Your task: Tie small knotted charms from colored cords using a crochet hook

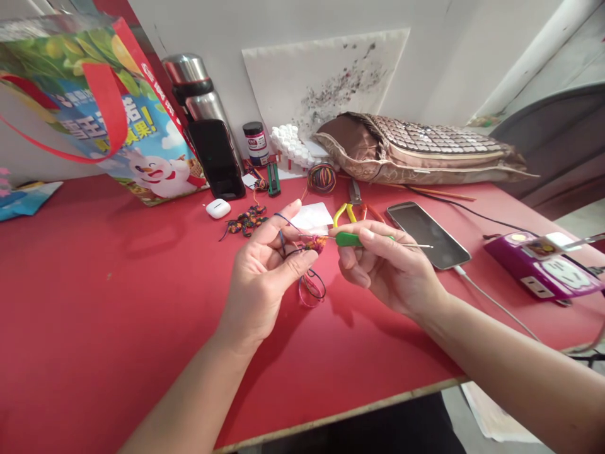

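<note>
My left hand [265, 268] pinches a small multicoloured crochet piece [314, 244] between thumb and fingers. Dark yarn runs over its raised index finger, and loops of pink and dark yarn [312, 290] dangle below. My right hand [392, 265] grips a crochet hook [348, 239] by its green handle, with thin metal showing at both ends. The hook's left end reaches the crochet piece, though its exact place in the stitches is too small to make out. Behind my left hand lies a darker crocheted strip [248, 219]. A ball of multicoloured yarn [322, 178] sits further back.
Pliers with yellow and red handles [355, 205] and a charging phone [428, 234] lie beyond my right hand. At right is a purple power strip [543, 268]. A steel flask [201, 94], an upright phone [216, 157] and a printed bag [108, 113] stand back left. The red table's front edge [340, 413] is near.
</note>
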